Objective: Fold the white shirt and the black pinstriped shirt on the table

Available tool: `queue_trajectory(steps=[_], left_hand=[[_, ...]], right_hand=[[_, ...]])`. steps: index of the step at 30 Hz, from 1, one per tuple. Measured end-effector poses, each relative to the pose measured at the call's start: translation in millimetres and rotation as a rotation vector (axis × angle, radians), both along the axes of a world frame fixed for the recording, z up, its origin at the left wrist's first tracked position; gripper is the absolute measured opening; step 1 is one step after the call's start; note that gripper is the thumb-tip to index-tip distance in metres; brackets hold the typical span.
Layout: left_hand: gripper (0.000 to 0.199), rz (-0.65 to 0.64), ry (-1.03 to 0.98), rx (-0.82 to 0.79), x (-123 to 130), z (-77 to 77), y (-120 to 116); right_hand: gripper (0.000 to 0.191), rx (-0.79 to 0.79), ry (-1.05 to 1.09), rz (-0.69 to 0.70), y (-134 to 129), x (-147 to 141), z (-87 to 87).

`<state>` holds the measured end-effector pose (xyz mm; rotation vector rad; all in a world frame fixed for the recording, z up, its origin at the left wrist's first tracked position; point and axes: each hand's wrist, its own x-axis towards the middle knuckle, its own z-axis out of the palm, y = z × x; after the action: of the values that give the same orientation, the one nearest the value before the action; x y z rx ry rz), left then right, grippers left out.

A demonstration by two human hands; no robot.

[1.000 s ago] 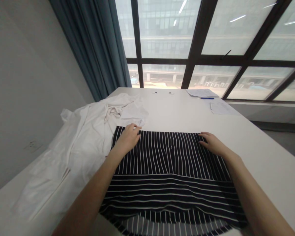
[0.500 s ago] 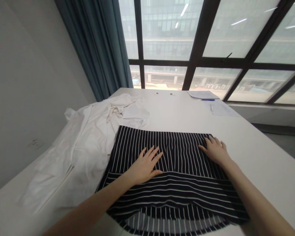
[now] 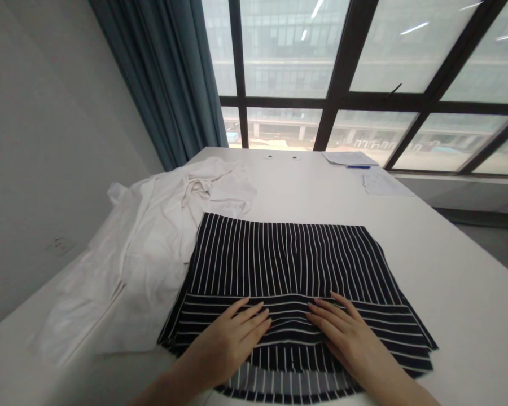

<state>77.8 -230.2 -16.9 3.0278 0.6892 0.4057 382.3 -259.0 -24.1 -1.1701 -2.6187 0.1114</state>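
A black garment with white stripes (image 3: 254,254) lies spread on the white table. Its upper part has stripes running away from me, and a band with crosswise stripes (image 3: 292,307) runs over its near half. Below that band the near edge curves and shows a greyish inner side. My left hand (image 3: 231,338) rests flat on the band, left of the middle, fingers stretched out. On the band's right of centre lies my right hand (image 3: 342,332), also flat with fingers extended. Neither hand grips the cloth.
A heap of white cloth (image 3: 152,242) covers the table's left side, touching or close to the striped garment. Papers (image 3: 349,158) and a blue pen (image 3: 358,167) lie at the far right of the white table (image 3: 288,192). Behind are a blue curtain (image 3: 169,79) and windows.
Both hands have come nearer to me, down from the garment's upper part onto the crosswise band. My right hand also moved left, away from the garment's right edge. The band looks flatter at the sides.
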Motion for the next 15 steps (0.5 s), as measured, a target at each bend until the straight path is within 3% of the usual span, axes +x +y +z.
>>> queue_trajectory(steps=[3, 7, 11, 15], left_hand=[[0.041, -0.008, -0.027, 0.052, -3.3, 5.8, -1.4], [0.052, -0.019, 0.053, -0.03, -10.8, 11.2, -10.5], [0.075, 0.023, 0.08, -0.114, -26.9, 1.5, -20.7], [0.077, 0.09, 0.011, -0.089, -51.9, -11.0, -20.4]], right_hand=[[0.047, 0.076, 0.024, 0.065, -3.0, 8.5, 1.2], [0.051, -0.01, -0.015, 0.08, -12.8, 16.0, 0.6], [0.064, -0.175, -0.039, 0.041, -21.1, 27.7, -12.4], [0.073, -0.244, -0.063, -0.022, -24.7, 50.4, -27.5]])
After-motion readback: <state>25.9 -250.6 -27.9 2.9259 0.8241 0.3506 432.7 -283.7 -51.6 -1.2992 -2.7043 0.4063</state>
